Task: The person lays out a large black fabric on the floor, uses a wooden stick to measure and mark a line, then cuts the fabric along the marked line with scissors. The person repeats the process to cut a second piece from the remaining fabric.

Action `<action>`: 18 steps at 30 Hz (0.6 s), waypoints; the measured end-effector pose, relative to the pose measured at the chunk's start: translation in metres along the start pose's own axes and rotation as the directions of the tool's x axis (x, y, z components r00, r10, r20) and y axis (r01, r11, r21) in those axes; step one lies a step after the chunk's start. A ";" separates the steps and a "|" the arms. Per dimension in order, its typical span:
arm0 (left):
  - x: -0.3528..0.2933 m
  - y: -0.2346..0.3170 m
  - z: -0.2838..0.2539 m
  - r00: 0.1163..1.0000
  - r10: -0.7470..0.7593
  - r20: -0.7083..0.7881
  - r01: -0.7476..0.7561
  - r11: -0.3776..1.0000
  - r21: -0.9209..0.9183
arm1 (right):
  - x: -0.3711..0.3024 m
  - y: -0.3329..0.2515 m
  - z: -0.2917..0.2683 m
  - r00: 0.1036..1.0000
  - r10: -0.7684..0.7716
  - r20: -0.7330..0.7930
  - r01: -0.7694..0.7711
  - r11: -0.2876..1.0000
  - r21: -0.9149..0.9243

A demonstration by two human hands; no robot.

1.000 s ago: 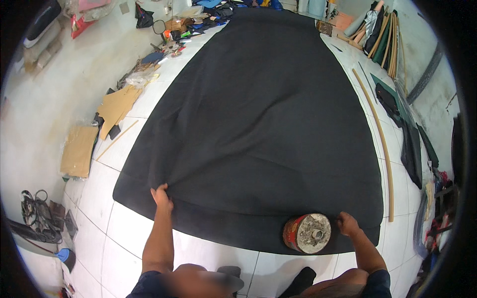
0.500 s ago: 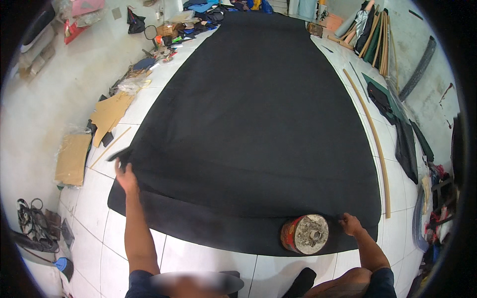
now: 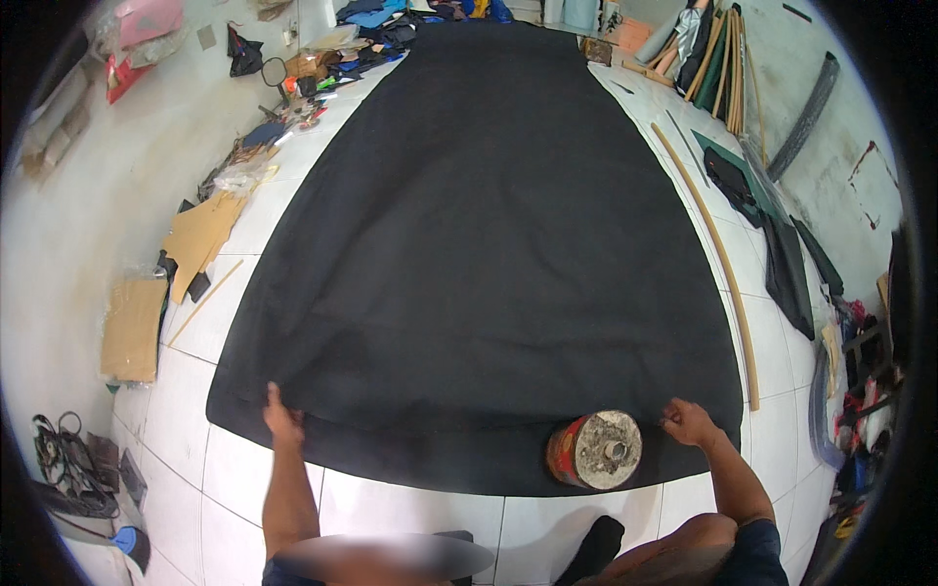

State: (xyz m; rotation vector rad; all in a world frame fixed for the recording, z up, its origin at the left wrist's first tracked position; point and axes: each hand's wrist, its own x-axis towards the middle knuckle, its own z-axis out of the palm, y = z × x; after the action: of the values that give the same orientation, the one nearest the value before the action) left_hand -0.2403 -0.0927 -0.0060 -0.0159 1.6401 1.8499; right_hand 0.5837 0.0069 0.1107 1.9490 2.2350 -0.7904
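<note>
A large sheet of black fabric (image 3: 489, 244) covers most of the floor, and a fabric edge runs across its near part. My left hand (image 3: 281, 418) pinches this edge near the left corner, one finger stretched forward. At the right, my right hand (image 3: 690, 423) has its fingers closed on the same edge. Between the hands, nearer the right one, a round red tin can (image 3: 594, 451) rests on the fabric. Its top is crusted and pale, with a small round neck. Soft wrinkles cross the fabric ahead of my hands.
White floor tiles (image 3: 410, 518) border the fabric. A long wooden strip (image 3: 718, 244) lies along its right side. Cardboard pieces (image 3: 135, 327) lean at the left wall. Rolls and poles (image 3: 718, 73) stand far right. A round mirror (image 3: 275, 73) stands among clutter at the far left.
My left hand has come back toward me and slightly right, laying down the fabric corner it held raised. The right hand has stayed nearly in place on the edge.
</note>
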 end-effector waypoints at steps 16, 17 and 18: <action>-0.148 -0.119 0.100 0.658 -0.619 0.430 0.286 0.733 0.617 | -0.030 -0.151 0.015 0.894 -0.436 0.108 0.448 0.855 -0.261; -0.149 -0.118 0.102 0.653 -0.615 0.441 0.273 0.735 0.621 | -0.035 -0.152 0.017 0.899 -0.434 0.056 0.435 0.871 -0.231; -0.152 -0.118 0.102 0.675 -0.595 0.436 0.265 0.748 0.609 | -0.044 -0.153 0.019 0.883 -0.464 0.076 0.468 0.851 -0.238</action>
State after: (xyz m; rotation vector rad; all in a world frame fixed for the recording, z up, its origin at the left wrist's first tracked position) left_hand -0.0245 -0.0715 -0.0247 0.3436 1.4138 0.8609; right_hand 0.4426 -0.0501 0.1614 1.2962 2.6846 -0.5147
